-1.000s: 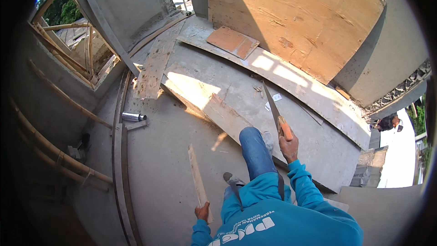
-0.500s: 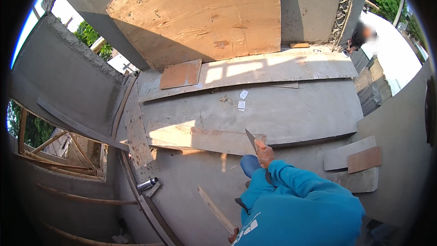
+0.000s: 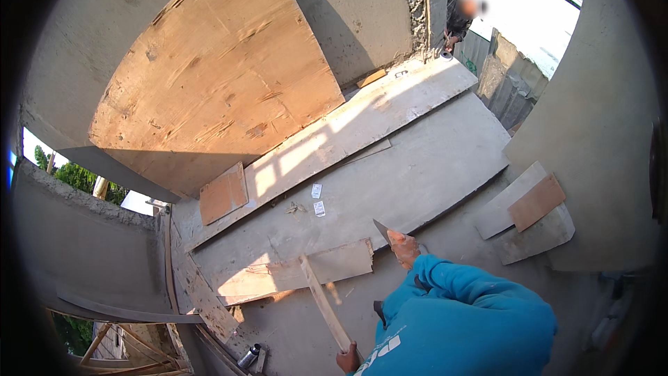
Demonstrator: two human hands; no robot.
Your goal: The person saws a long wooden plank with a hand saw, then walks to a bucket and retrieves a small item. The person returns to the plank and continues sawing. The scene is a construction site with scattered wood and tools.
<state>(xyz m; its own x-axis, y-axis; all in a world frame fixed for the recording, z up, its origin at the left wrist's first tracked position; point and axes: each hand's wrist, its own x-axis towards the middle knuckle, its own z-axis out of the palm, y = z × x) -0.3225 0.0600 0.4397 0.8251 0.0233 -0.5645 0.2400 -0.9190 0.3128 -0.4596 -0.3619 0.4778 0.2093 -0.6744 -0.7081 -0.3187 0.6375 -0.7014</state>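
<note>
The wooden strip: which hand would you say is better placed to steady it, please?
Left, probably: the left hand already grips the wooden strip at its near end, while the right hand holds a blade.

The concrete floor [image 3: 431, 167] carries everything. A long pale plank [image 3: 334, 139] lies across its far side, sunlit, running from near left to far right. A small brown board [image 3: 223, 193] rests at the plank's left end, and a little wood block [image 3: 371, 78] sits near its far end. Two paper scraps [image 3: 318, 200] lie mid-floor. Nearer, a shorter board [image 3: 299, 271] lies flat, with another plank [image 3: 202, 297] to its left. On the right, two grey slabs [image 3: 532, 226] lie with a brown piece [image 3: 536, 200] on top. A metal can [image 3: 248, 356] lies near left.
</note>
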